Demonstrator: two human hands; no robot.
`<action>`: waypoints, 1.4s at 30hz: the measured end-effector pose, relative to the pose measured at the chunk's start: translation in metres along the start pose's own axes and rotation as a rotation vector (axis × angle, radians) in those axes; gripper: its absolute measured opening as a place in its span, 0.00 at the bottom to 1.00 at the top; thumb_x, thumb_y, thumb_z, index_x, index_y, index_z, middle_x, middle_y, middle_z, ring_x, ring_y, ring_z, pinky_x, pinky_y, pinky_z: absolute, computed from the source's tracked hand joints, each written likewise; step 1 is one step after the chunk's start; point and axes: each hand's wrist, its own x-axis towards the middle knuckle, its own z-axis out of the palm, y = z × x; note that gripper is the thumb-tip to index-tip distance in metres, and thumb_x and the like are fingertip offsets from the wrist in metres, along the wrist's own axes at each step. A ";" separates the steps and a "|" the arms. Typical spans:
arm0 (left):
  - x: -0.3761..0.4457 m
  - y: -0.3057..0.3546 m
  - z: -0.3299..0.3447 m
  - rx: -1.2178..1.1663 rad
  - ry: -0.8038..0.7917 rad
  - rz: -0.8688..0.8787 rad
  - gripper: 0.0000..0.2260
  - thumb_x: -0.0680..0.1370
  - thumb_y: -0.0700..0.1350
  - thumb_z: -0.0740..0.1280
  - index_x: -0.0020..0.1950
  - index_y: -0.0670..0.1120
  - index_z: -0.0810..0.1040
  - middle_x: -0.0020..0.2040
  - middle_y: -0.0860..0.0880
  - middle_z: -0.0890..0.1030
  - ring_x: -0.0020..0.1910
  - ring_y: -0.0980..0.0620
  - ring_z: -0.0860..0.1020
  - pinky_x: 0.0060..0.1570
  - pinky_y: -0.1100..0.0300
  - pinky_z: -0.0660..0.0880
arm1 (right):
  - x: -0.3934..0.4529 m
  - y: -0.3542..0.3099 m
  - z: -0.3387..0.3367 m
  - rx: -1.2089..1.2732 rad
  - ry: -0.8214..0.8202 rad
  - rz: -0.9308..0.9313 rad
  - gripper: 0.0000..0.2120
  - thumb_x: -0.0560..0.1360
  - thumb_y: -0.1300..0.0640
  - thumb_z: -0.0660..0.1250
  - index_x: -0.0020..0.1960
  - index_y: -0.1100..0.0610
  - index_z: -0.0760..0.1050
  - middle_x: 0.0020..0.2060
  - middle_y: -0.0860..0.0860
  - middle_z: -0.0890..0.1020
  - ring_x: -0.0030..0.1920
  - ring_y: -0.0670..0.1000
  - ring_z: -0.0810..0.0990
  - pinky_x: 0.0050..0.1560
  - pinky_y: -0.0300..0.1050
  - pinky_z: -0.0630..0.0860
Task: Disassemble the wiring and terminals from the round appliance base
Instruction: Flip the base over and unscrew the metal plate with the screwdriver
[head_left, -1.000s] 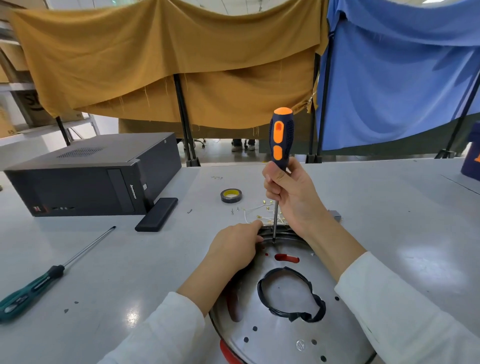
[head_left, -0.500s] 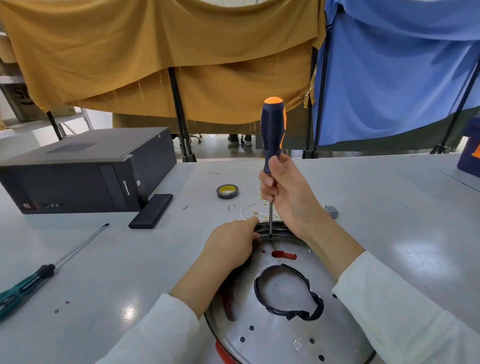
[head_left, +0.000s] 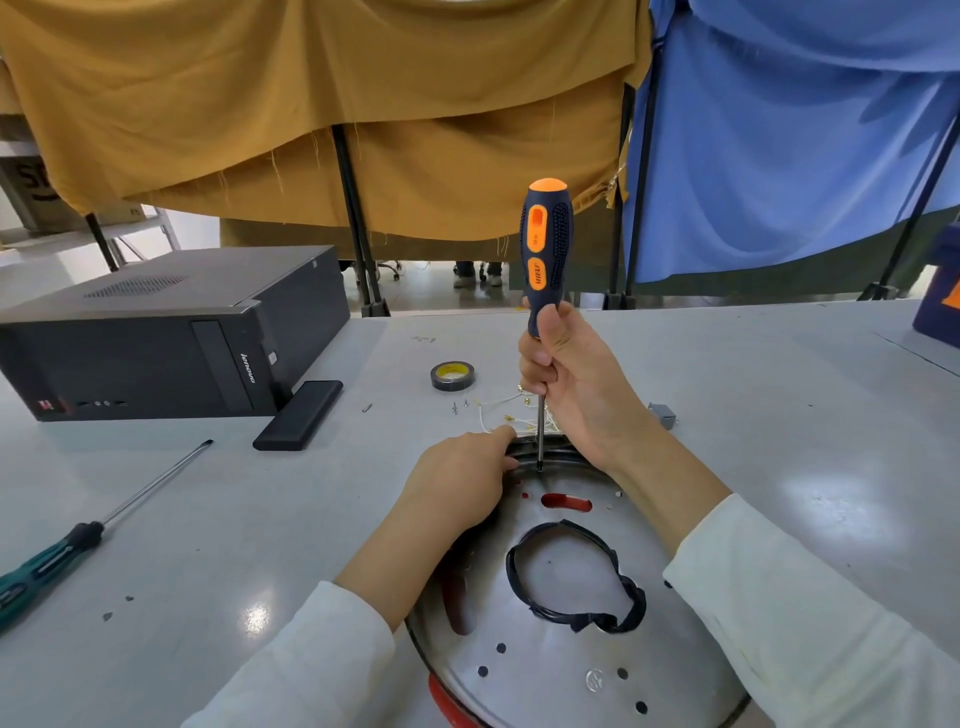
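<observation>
The round metal appliance base (head_left: 561, 660) lies flat on the table in front of me, with a loop of black taped wire (head_left: 576, 587) on its plate. My right hand (head_left: 582, 384) grips the lower handle of an orange and dark blue screwdriver (head_left: 545, 244), held upright with its tip at the base's far rim. My left hand (head_left: 457, 483) rests curled on the far left rim of the base, its fingertips right beside the shaft. What it holds is hidden. Thin white wires with brass terminals (head_left: 506, 413) lie just beyond the base.
A green-handled screwdriver (head_left: 78, 540) lies at the left. A black computer case (head_left: 166, 332) stands at the back left with a flat black block (head_left: 298, 414) in front of it. A tape roll (head_left: 452, 375), small screws (head_left: 460, 406) and a small grey part (head_left: 662, 415) lie behind the base.
The screwdriver has turned in my right hand: its orange panels faced me, then away, and face me again. Both hands stay at the base's far rim.
</observation>
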 end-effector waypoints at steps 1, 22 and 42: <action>0.000 0.000 0.000 0.000 -0.003 -0.001 0.08 0.82 0.49 0.56 0.57 0.47 0.69 0.51 0.44 0.80 0.49 0.42 0.77 0.40 0.55 0.69 | 0.000 0.000 -0.001 0.002 0.013 -0.009 0.14 0.73 0.48 0.64 0.54 0.54 0.68 0.30 0.46 0.64 0.30 0.45 0.59 0.31 0.37 0.59; 0.000 -0.001 0.000 0.008 -0.002 -0.010 0.10 0.82 0.50 0.55 0.59 0.48 0.69 0.51 0.44 0.80 0.49 0.41 0.77 0.41 0.53 0.71 | 0.003 0.001 -0.003 0.050 0.024 -0.001 0.15 0.78 0.49 0.56 0.55 0.59 0.71 0.32 0.50 0.68 0.32 0.47 0.62 0.35 0.41 0.61; 0.000 0.000 0.000 0.005 -0.002 -0.014 0.09 0.82 0.50 0.55 0.58 0.48 0.69 0.52 0.44 0.80 0.49 0.41 0.77 0.40 0.54 0.69 | 0.002 -0.002 -0.008 0.073 0.029 0.024 0.17 0.80 0.45 0.51 0.56 0.57 0.68 0.30 0.47 0.63 0.30 0.46 0.58 0.34 0.40 0.58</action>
